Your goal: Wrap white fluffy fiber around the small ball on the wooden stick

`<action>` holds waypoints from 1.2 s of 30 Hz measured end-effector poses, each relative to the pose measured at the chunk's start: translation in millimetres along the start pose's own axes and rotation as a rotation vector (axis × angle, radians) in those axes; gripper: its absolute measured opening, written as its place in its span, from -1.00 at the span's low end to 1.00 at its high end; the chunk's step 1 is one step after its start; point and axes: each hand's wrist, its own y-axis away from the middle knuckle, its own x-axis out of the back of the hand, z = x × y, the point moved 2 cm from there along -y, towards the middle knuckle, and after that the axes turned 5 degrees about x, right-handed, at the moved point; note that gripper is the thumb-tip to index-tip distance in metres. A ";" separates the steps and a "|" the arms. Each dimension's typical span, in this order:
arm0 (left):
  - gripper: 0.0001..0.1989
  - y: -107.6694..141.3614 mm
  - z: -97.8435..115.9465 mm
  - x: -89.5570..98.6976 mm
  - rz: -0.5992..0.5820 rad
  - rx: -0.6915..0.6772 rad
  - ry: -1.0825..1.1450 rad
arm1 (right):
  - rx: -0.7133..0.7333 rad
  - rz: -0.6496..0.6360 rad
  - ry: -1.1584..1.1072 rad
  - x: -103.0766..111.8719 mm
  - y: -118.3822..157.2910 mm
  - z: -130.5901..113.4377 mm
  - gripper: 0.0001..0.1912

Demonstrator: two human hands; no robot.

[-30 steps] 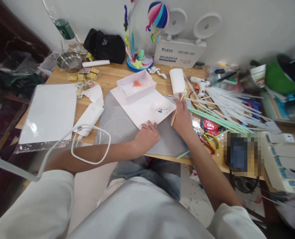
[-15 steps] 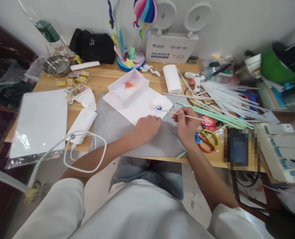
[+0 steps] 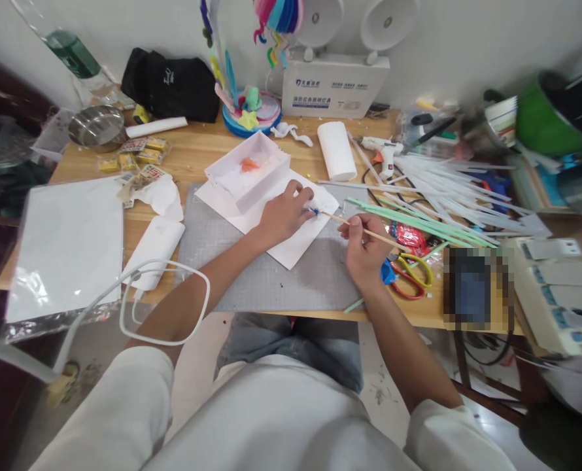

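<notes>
In the head view my right hand [image 3: 368, 252] pinches a thin wooden stick [image 3: 339, 218] that points left across the work mat. A small dark blue bit [image 3: 313, 210] shows at the stick's far tip. My left hand [image 3: 286, 212] bends its fingers over a white fluffy clump [image 3: 317, 195], its fingertips close to the blue bit. The fingers partly hide the clump. Both lie over a white sheet [image 3: 290, 252] on the grey mat [image 3: 242, 281]. An open white box [image 3: 265, 175] with an orange piece [image 3: 249, 164] inside rests on the sheet's far corner.
Green strips [image 3: 418, 222] and white strips [image 3: 448, 190] spread to the right, near scissors [image 3: 415, 275] and a glue gun [image 3: 386, 154]. A white roll [image 3: 337, 152] lies behind the sheet. On the left, a looped white cable [image 3: 207, 288] crosses above my forearm near a white power bank [image 3: 154, 252].
My left hand has moved up and forward from the sheet's near edge to the white clump, its fingers uncurling over it. The right hand keeps the stick almost in place.
</notes>
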 end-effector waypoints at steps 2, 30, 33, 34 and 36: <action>-0.71 -1.4 -4.0 -1.0 -0.001 -0.016 0.048 | 0.005 0.007 -0.006 2.6 1.5 -3.3 -0.64; -0.67 -8.8 -10.0 -6.5 0.054 0.003 0.164 | 0.114 -0.081 0.059 -5.6 8.0 -15.3 -0.73; -0.67 -8.7 -10.4 -7.6 0.060 0.008 0.174 | 0.090 -0.048 0.080 -6.7 7.3 -12.1 -0.72; -0.67 -8.6 -10.6 -8.0 0.064 0.008 0.174 | 0.078 -0.037 0.080 -6.9 7.2 -10.3 -0.72; -0.67 -8.6 -10.9 -8.9 0.070 0.008 0.175 | 0.064 -0.024 0.077 -7.0 7.7 -7.2 -0.72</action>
